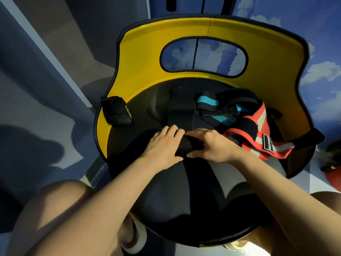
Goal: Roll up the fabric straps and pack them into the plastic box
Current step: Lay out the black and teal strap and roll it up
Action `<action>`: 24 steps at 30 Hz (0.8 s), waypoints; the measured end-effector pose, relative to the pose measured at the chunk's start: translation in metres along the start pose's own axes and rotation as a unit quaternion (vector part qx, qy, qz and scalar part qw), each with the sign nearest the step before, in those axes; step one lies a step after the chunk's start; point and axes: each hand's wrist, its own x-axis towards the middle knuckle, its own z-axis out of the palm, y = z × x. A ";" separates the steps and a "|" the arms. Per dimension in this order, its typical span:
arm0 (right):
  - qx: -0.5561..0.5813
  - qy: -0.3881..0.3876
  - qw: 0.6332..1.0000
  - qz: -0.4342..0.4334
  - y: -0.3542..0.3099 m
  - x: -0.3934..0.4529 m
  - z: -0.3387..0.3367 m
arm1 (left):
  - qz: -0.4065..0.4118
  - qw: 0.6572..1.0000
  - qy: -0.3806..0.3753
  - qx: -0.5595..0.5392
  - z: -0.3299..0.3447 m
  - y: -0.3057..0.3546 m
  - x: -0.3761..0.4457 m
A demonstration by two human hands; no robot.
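Crowding both hands' black roll (186,146): red-striped strap (258,137).

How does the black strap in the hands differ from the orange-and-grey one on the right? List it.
1. Colour: the black strap is plain black; the orange-and-grey strap is striped and carries a black label.
2. State: the black strap is partly rolled at its near end; the orange-and-grey strap lies loose and crumpled.
3. Handling: the left hand and right hand hold the black strap; the orange-and-grey strap lies untouched.
Both lie on the black seat.
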 end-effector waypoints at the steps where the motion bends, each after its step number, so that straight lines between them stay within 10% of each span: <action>1: 0.012 -0.015 1.000 0.006 0.000 -0.001 -0.003 | 0.005 1.000 0.006 -0.007 0.001 -0.001 -0.001; 7: 0.094 -0.097 0.988 0.070 -0.006 -0.005 -0.007 | 0.012 0.991 -0.100 -0.093 -0.009 -0.008 -0.002; 15: -0.061 0.011 0.998 -0.030 -0.004 -0.016 0.010 | -0.016 0.976 -0.166 -0.143 -0.017 -0.015 0.007; 24: 0.058 0.030 0.997 0.026 0.001 -0.011 0.006 | 0.057 0.998 -0.003 0.024 -0.002 -0.008 -0.007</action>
